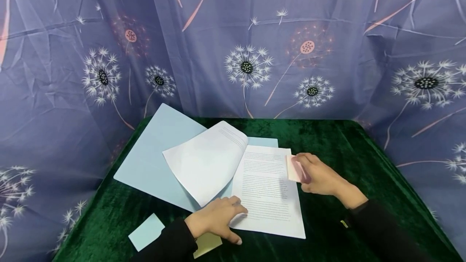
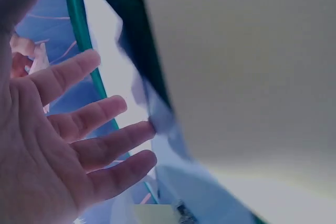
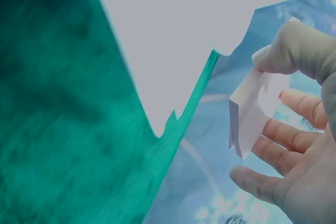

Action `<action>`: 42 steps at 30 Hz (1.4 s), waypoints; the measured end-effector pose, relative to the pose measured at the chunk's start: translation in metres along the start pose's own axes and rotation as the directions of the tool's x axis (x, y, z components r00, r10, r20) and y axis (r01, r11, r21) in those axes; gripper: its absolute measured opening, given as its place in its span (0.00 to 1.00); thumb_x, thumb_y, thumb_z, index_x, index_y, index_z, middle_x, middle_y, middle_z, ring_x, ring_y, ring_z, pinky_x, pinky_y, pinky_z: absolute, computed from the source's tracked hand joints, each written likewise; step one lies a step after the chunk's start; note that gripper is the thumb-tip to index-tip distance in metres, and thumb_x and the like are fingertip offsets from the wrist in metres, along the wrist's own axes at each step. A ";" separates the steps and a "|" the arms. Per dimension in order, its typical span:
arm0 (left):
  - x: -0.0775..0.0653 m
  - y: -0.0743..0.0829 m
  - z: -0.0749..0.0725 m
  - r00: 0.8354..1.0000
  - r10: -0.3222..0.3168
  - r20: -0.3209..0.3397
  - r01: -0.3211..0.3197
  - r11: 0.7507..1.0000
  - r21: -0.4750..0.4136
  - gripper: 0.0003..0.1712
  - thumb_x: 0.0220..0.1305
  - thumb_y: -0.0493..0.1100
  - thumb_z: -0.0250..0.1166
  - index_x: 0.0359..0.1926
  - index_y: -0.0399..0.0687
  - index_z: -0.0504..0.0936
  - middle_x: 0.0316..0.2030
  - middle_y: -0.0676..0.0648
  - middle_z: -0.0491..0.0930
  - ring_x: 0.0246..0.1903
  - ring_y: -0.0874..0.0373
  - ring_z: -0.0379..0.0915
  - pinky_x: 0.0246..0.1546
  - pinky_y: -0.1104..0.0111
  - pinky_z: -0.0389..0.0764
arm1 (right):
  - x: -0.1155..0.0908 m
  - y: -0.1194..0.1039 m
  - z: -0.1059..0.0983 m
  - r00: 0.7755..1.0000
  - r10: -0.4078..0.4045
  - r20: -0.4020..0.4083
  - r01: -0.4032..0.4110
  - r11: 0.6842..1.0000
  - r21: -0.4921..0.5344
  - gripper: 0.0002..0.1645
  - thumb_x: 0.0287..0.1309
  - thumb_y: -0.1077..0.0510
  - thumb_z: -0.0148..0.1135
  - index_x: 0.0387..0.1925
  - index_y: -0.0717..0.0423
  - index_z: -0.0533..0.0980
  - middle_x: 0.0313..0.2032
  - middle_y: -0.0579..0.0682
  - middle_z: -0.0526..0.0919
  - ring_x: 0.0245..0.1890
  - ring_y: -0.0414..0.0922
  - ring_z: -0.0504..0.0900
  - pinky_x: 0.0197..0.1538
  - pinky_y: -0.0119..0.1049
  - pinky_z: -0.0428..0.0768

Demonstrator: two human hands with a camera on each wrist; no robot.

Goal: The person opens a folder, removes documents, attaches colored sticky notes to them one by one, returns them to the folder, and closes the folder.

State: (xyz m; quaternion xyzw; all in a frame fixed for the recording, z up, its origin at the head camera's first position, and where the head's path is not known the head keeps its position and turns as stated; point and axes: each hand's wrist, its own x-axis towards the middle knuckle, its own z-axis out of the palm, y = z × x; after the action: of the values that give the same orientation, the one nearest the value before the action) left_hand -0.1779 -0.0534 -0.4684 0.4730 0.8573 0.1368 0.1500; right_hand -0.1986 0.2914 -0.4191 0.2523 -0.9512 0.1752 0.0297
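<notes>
Two hands work over a green-covered bench [image 1: 324, 225]. The right hand [image 1: 322, 177], right of centre, has its grip pinched on a pink pad [image 1: 293, 170], which overlaps the upper right edge of the printed page [image 1: 267, 189]; contact with the paper cannot be told. The left hand's [image 1: 218, 217] grip is loose, fingers spread and holding nothing, by the page's lower left corner. As far as can be judged, the opening is done: a turned sheet [image 1: 207, 169] curls back toward upper left over a light-blue folder [image 1: 153, 161], baring the print. No note shows stuck on that page, so any marking seems still undone. At lower left lie a pale-blue pad [image 1: 145, 231] and, partly behind the left hand, a yellow pad [image 1: 209, 246]. The page's right and bottom edges border bare cloth, giving the right hand room; the left side is tighter, with sheet, folder and pads crowding it.
</notes>
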 end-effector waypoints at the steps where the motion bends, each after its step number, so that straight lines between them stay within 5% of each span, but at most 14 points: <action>1: 0.001 0.000 -0.002 1.000 0.004 -0.023 -0.004 1.000 0.004 0.41 0.47 0.66 0.72 0.60 0.52 0.77 0.55 0.48 0.74 0.48 0.61 0.71 0.44 0.65 0.74 | 0.001 -0.005 0.001 1.000 -0.030 -0.002 0.030 1.000 -0.003 0.44 0.37 0.68 0.72 0.61 0.65 0.67 0.58 0.65 0.68 0.47 0.56 0.69 0.39 0.43 0.73; 6: 0.009 0.005 -0.010 0.990 -0.002 -0.140 0.004 1.000 0.013 0.45 0.52 0.62 0.71 0.64 0.43 0.71 0.54 0.45 0.76 0.47 0.61 0.73 0.42 0.67 0.75 | 0.002 -0.027 0.006 0.988 -0.154 0.016 0.155 0.988 -0.020 0.44 0.35 0.68 0.72 0.61 0.65 0.68 0.59 0.66 0.67 0.50 0.57 0.72 0.41 0.44 0.75; 11: 0.016 0.011 -0.017 0.970 -0.062 -0.235 0.031 0.991 -0.133 0.46 0.58 0.59 0.68 0.69 0.39 0.63 0.59 0.41 0.73 0.52 0.56 0.74 0.48 0.66 0.76 | 0.004 -0.046 0.014 0.968 -0.248 0.034 0.248 0.969 -0.002 0.45 0.33 0.69 0.73 0.59 0.61 0.68 0.60 0.65 0.67 0.57 0.60 0.70 0.46 0.48 0.77; 16: 0.021 0.014 -0.018 0.944 -0.120 -0.306 0.017 0.948 -0.319 0.40 0.67 0.55 0.61 0.70 0.38 0.58 0.55 0.40 0.76 0.50 0.53 0.77 0.47 0.64 0.77 | 0.005 -0.062 0.022 0.952 -0.302 0.046 0.301 0.953 0.032 0.45 0.30 0.71 0.73 0.57 0.57 0.68 0.59 0.62 0.67 0.61 0.65 0.65 0.49 0.52 0.77; 19: 0.024 0.014 -0.016 0.923 -0.141 -0.358 -0.017 0.914 -0.405 0.37 0.68 0.52 0.60 0.69 0.37 0.59 0.50 0.40 0.78 0.45 0.54 0.78 0.43 0.64 0.78 | 0.005 -0.069 0.025 0.949 -0.308 0.067 0.306 0.951 0.049 0.45 0.30 0.71 0.73 0.57 0.57 0.68 0.59 0.62 0.67 0.58 0.60 0.69 0.46 0.45 0.79; 23: 0.028 0.016 -0.014 0.902 -0.221 -0.372 -0.035 0.820 -0.571 0.36 0.66 0.49 0.64 0.67 0.37 0.62 0.46 0.42 0.80 0.40 0.58 0.80 0.38 0.66 0.79 | 0.006 -0.073 0.027 0.952 -0.293 0.090 0.289 0.956 0.054 0.45 0.31 0.69 0.72 0.58 0.58 0.68 0.58 0.62 0.66 0.52 0.54 0.72 0.43 0.40 0.78; 30: 0.035 0.026 -0.011 0.884 -0.395 -0.249 -0.021 0.500 -0.866 0.37 0.58 0.39 0.68 0.65 0.36 0.63 0.34 0.48 0.81 0.30 0.57 0.82 0.31 0.67 0.79 | 0.007 -0.073 0.031 0.938 -0.344 0.046 0.343 0.939 0.026 0.44 0.31 0.69 0.74 0.57 0.60 0.68 0.57 0.62 0.66 0.54 0.56 0.71 0.43 0.40 0.79; 32: 0.037 0.027 -0.010 0.880 -0.410 -0.241 -0.041 0.440 -0.897 0.36 0.57 0.36 0.67 0.65 0.36 0.62 0.33 0.47 0.80 0.29 0.54 0.82 0.31 0.65 0.80 | 0.008 -0.072 0.033 0.934 -0.357 0.026 0.357 0.934 0.021 0.44 0.31 0.69 0.74 0.57 0.59 0.68 0.57 0.62 0.66 0.55 0.57 0.71 0.43 0.40 0.79; 36: 0.038 0.028 -0.010 0.868 -0.424 -0.257 -0.079 0.393 -0.916 0.32 0.58 0.31 0.64 0.62 0.35 0.62 0.33 0.45 0.80 0.30 0.47 0.83 0.31 0.62 0.82 | 0.009 -0.072 0.036 0.924 -0.383 -0.005 0.383 0.924 0.018 0.44 0.30 0.69 0.75 0.56 0.59 0.68 0.56 0.61 0.67 0.55 0.55 0.71 0.42 0.38 0.79; 42: 0.040 0.027 -0.009 0.858 -0.437 -0.270 -0.102 0.370 -0.923 0.30 0.57 0.28 0.62 0.59 0.37 0.63 0.32 0.45 0.79 0.28 0.49 0.82 0.28 0.61 0.82 | 0.008 -0.072 0.037 0.934 -0.358 -0.017 0.358 0.932 0.059 0.45 0.34 0.66 0.76 0.59 0.58 0.67 0.60 0.64 0.64 0.52 0.54 0.73 0.40 0.35 0.79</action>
State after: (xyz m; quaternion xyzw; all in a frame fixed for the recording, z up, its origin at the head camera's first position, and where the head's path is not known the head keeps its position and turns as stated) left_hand -0.1808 -0.0065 -0.4554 0.1673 0.6895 0.6802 0.1844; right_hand -0.1693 0.2168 -0.4294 0.4217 -0.8834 0.1966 0.0562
